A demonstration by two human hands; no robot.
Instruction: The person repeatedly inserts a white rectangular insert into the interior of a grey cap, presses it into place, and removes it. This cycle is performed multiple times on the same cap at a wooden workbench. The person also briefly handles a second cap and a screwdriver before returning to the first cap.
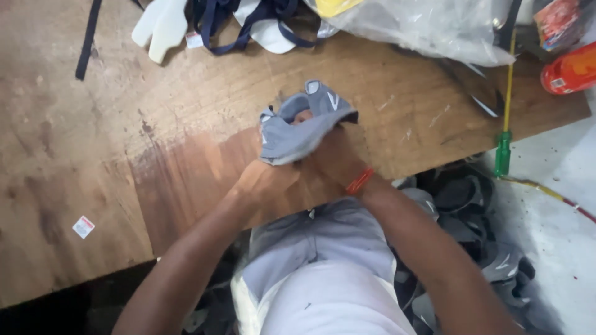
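From the head camera I look straight down on a worn wooden bench [93,142] and on my own two arms reaching out over its near edge. Both hands meet at one thing: a grey shoe upper [304,127], a soft fabric piece with pale trim, held just above the bench top near its front edge. My left hand [264,180] has its grip closed on the lower left part of the upper, the fabric bunched over the fingers. My right hand [338,158], with an orange band [360,181] at the wrist, is closed on the right side from beneath, and a fingertip seems to show through the opening in the middle.

I judge the step in hand to be working the upper between both hands, pulling or turning it into shape. The next move, as I read it, calls for keeping both grips firm while the fabric is drawn taut, without letting it slip off the fingers.

Farther back on the bench lie white cut pieces [162,25] and navy straps [248,25], with a clear plastic bag [428,28] to the right. A green-handled screwdriver [503,152] hangs off the right edge. More grey uppers [462,198] are heaped on the floor by my right arm.
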